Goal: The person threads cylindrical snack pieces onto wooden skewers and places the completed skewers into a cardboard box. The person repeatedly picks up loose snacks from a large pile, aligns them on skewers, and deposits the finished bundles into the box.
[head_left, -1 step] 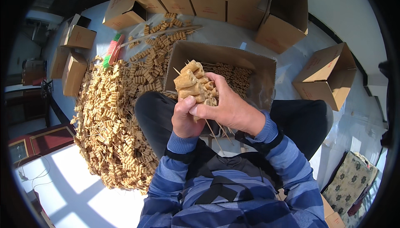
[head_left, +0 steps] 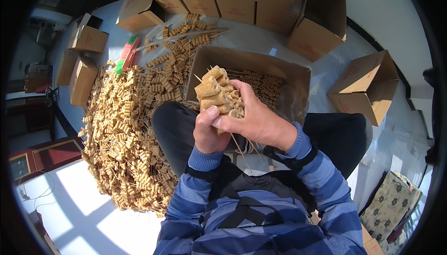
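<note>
A bundle of skewers (head_left: pixel 217 93) is held in front of me, each thin stick threaded with tan, ridged rolled pieces. My left hand (head_left: pixel 207 131) wraps the bundle from the near left, thumb pressed on top. On the right side, my right hand (head_left: pixel 258 117) closes round the same skewers, its thumb meeting the left one. Bare stick ends poke out below the hands, and a few points show at the far end. Just beyond, an open cardboard box (head_left: pixel 291 71) holds rows of similar skewers, ends up. The bundle and hands hide part of it.
A large heap of loose skewers (head_left: pixel 123 148) spreads on the floor at my left. A red and green broom head (head_left: pixel 127 55) lies at its far edge. Cardboard boxes (head_left: pixel 321 17) stand along the far side, and another open box (head_left: pixel 365 85) is at the right. Patterned cloth (head_left: pixel 391 204) lies near right.
</note>
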Demonstrator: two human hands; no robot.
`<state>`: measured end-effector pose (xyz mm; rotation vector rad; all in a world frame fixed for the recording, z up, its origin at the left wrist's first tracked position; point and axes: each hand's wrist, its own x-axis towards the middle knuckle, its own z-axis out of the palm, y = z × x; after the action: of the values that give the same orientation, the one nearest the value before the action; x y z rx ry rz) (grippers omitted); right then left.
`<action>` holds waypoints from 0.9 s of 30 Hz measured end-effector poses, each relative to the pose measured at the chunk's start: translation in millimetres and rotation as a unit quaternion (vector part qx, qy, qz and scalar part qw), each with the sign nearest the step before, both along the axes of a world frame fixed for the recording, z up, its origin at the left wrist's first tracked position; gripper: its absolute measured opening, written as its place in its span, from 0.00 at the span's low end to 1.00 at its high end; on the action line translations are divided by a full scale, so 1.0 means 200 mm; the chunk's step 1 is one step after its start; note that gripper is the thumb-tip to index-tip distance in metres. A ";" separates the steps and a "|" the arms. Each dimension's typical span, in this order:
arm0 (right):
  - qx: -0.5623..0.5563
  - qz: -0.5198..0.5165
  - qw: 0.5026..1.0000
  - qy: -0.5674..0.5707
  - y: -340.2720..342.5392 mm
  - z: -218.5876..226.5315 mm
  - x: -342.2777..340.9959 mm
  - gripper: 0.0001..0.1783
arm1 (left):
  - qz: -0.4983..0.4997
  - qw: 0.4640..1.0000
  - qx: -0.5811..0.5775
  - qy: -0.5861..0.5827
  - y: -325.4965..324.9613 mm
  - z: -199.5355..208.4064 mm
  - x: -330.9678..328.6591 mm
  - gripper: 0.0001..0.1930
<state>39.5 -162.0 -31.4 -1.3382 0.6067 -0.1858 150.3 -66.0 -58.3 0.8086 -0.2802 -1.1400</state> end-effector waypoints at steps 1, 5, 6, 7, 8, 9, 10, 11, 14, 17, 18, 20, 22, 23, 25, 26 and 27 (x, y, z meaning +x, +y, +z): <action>0.011 0.008 1.000 0.001 0.00 0.01 0.04 0.61 | 0.010 1.000 -0.012 0.004 0.00 0.00 0.01 0.37; -0.074 0.051 0.996 0.012 -0.03 0.04 0.17 0.59 | 0.019 0.999 -0.027 -0.007 0.00 0.01 0.10 0.36; -0.054 0.049 0.997 0.028 -0.04 0.05 0.18 0.59 | 0.002 1.000 -0.021 0.003 -0.01 0.01 0.14 0.37; -0.049 0.026 0.998 0.004 -0.05 0.06 0.21 0.58 | -0.014 1.000 -0.015 0.015 -0.01 0.02 0.17 0.37; -0.065 0.025 0.997 0.019 -0.07 0.07 0.23 0.57 | -0.046 0.999 0.010 -0.020 -0.02 0.03 0.24 0.39; -0.078 0.017 0.996 0.045 -0.10 0.07 0.26 0.56 | -0.094 0.995 0.020 -0.033 -0.02 0.04 0.31 0.43; -0.075 -0.005 0.997 0.027 -0.12 0.07 0.28 0.56 | -0.068 0.994 -0.009 -0.083 -0.03 0.04 0.38 0.45; -0.038 -0.021 0.999 -0.006 -0.15 0.07 0.30 0.56 | -0.044 0.989 -0.025 -0.138 -0.04 0.05 0.43 0.46; -0.110 0.015 0.992 0.058 -0.26 0.03 0.36 0.55 | 0.045 0.989 0.005 -0.144 0.03 0.10 0.60 0.49; -0.185 0.067 0.972 0.126 -0.32 -0.15 0.42 0.56 | 0.075 0.978 -0.002 -0.195 0.12 0.09 0.62 0.49; -0.143 0.082 0.974 0.158 -0.35 -0.23 0.43 0.52 | 0.096 0.973 -0.006 -0.210 0.16 0.08 0.66 0.49; -0.146 0.106 0.958 0.221 -0.39 -0.42 0.42 0.53 | 0.120 0.970 -0.006 -0.211 0.26 0.05 0.76 0.47; -0.167 0.116 0.945 0.256 -0.38 -0.65 0.41 0.54 | 0.139 0.978 -0.013 -0.156 0.34 0.01 0.82 0.46; -0.183 0.115 0.933 0.286 -0.36 -0.77 0.41 0.55 | 0.144 0.982 -0.026 -0.119 0.38 -0.03 0.84 0.46; -0.278 0.152 0.887 0.336 -0.33 -0.97 0.40 0.57 | 0.153 0.985 -0.054 -0.050 0.42 -0.09 0.85 0.45; -0.297 0.158 0.882 0.330 -0.31 -1.06 0.41 0.56 | 0.156 0.985 -0.068 -0.018 0.43 -0.12 0.85 0.44; -0.314 0.164 0.871 0.339 -0.29 -1.14 0.41 0.55 | 0.147 0.983 -0.104 0.020 0.43 -0.14 0.85 0.44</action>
<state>122.3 -219.9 -259.0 -2.1459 0.9353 0.4290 319.3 20.4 -86.9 0.6172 -0.2324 -0.8328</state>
